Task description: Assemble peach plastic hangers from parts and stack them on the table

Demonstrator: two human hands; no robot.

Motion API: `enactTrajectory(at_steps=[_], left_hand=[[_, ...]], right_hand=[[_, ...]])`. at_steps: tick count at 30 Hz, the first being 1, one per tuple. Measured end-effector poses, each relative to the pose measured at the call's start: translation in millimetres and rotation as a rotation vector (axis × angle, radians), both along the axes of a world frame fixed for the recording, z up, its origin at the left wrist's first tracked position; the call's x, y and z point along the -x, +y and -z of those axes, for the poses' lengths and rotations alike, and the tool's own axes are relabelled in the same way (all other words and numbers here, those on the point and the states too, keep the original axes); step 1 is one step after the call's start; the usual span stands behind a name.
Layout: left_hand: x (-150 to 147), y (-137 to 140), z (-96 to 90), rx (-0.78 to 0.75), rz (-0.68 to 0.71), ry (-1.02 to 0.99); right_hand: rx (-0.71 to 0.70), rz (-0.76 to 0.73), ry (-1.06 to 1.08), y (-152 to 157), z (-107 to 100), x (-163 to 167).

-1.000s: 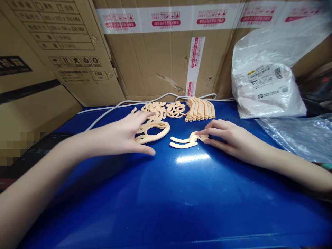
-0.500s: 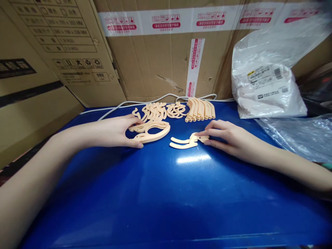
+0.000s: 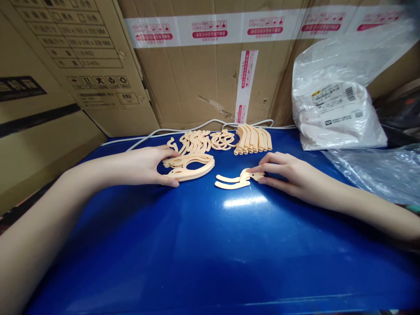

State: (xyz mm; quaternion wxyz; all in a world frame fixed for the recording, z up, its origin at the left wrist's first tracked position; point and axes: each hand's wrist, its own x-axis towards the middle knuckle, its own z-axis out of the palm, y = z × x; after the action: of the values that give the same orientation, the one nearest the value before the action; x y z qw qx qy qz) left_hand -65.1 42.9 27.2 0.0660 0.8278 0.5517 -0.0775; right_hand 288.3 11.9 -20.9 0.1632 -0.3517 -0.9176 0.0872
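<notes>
My left hand (image 3: 155,166) is closed round the left end of a stack of beige folding hangers (image 3: 200,171), thumb in front and fingers behind. The stack lies on the blue tabletop, with an oval gap in its middle. My right hand (image 3: 284,173) pinches the right end of a single folding hanger (image 3: 231,185), which lies flat with its two curved arms pointing left. The fingertips hide part of its joint. A short gap separates the stack from this hanger.
Behind my hands lie beige hook-shaped pieces (image 3: 197,142), ring-like pieces (image 3: 222,140) and a row of curved hanger arms (image 3: 252,139). A white cable (image 3: 160,130) runs along the cardboard boxes (image 3: 197,78). White plastic packaging (image 3: 337,113) and a clear bag (image 3: 377,170) are at right.
Both hands keep their places and their hold, apart from a very slight shift of the left hand and the stack to the left.
</notes>
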Motion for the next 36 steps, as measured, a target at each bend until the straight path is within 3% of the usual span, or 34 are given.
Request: enactTrajectory(at_steps=[21, 36], left_hand=[[2.7, 2.2, 1.7, -0.033, 0.020, 0.053], [15.5, 16.8, 5.1, -0.044, 0.018, -0.056]], right_hand=[[-0.007, -0.008, -0.002, 1.4, 1.3, -0.8], [-0.007, 0.007, -0.003, 0.3, 1.6, 1.3]])
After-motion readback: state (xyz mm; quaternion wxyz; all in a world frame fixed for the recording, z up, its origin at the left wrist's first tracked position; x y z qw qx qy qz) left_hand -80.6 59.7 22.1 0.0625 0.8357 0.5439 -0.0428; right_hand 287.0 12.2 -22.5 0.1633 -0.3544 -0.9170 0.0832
